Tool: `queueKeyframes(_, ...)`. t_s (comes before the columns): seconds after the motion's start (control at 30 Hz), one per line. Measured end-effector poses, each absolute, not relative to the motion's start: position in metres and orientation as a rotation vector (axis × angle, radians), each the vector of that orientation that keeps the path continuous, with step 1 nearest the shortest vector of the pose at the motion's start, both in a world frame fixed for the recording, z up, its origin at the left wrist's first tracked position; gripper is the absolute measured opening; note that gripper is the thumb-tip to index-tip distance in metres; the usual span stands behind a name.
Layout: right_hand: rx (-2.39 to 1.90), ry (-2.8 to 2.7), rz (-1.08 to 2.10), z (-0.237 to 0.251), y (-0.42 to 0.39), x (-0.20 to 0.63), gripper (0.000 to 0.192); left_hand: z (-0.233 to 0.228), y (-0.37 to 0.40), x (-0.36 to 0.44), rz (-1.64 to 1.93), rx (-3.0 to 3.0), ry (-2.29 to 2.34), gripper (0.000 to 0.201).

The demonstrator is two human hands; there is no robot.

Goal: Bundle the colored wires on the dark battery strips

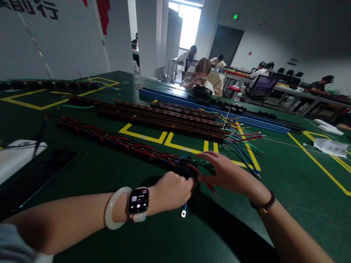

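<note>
1. Left hand (170,191): grip closed on blue wire (183,209) at near end of wired strip (120,142), mid-bench.
2. Right hand (229,174): grip open, fingers laid flat on strip's wires.
3. Green bench (284,203): more strips (164,118) stacked toward far edge.

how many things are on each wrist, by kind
white bangle bracelet on the left hand's wrist: 1
black-faced smartwatch on that wrist: 1
dark beaded bracelet on the right hand's wrist: 1
total: 3
</note>
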State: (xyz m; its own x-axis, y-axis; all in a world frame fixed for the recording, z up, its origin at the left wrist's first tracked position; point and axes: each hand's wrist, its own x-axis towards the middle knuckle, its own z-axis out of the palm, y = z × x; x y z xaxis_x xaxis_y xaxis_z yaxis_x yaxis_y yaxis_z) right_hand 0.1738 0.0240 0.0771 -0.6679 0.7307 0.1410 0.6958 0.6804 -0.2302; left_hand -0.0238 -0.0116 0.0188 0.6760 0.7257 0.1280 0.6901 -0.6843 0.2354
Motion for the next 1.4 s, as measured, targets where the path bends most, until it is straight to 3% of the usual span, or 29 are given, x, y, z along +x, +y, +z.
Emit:
queueKeyframes(0.23, -1.326, -2.779, 0.296, 0.073, 0.045, 0.18, 0.093, 0.017, -0.013, -0.024, 0.361, 2.708, 1.081, 0.041)
queueKeyframes(0.4, -1.574, -2.955, 0.52, 0.083, 0.063, 0.175, 0.103, 0.025, -0.016, -0.022, 0.444, 2.319, 1.087, 0.037)
queueKeyframes(0.6, -1.588, -2.919, 0.974, 0.093, 0.073, 0.167, 0.084, 0.027, -0.005, -0.016, 0.458, 1.455, 1.062, 0.014)
queueKeyframes(0.8, -1.533, -3.026, 0.866, 0.082, 0.074, 0.168, 0.067, 0.029, -0.004, -0.014, 0.609, 0.797, 0.766, 0.019)
queueKeyframes(1.0, -1.501, -2.987, 0.666, 0.073, 0.06, 0.165, 0.053, 0.027, 0.001, -0.009, 0.557, 0.706, 0.751, 0.036)
queueKeyframes(1.2, -1.428, -2.865, 0.634, 0.072, 0.037, 0.164, 0.027, 0.02, 0.009, -0.001, 0.587, 0.707, 0.795, 0.026)
queueKeyframes(1.4, -1.35, -2.765, 1.013, 0.074, 0.047, 0.181, 0.044, 0.021, 0.006, -0.004, 0.57, 0.662, 0.74, 0.023)
